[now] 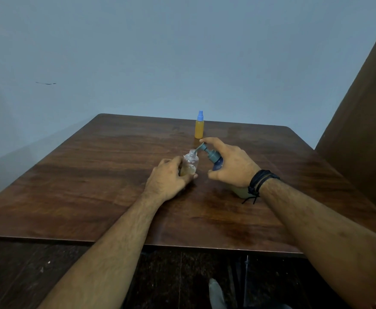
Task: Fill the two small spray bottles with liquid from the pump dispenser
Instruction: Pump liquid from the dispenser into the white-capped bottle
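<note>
Working at a dark wooden table (93, 175) set against a pale blue wall (138, 52), a person fills a small bottle from a pump dispenser. The tabletop runs from a straight near edge to rounded far corners, with bare wood to the left of both forearms and a brown panel (365, 108) rising along the right side. Dark flooring (26, 275) shows below the near edge.

Near the table's middle, the left hand (168, 177) curls round an uncapped clear spray bottle (191, 162), upright with amber liquid in its lower part. Just to its right, the right hand (231, 163), cords tied at the wrist, grips the pump dispenser (214, 159), one finger laid on the pump head, whose spout sits at the bottle's open mouth. Farther back, near the far edge, a second spray bottle (199, 127) stands capped in blue and full of amber liquid, apart from both hands.
</note>
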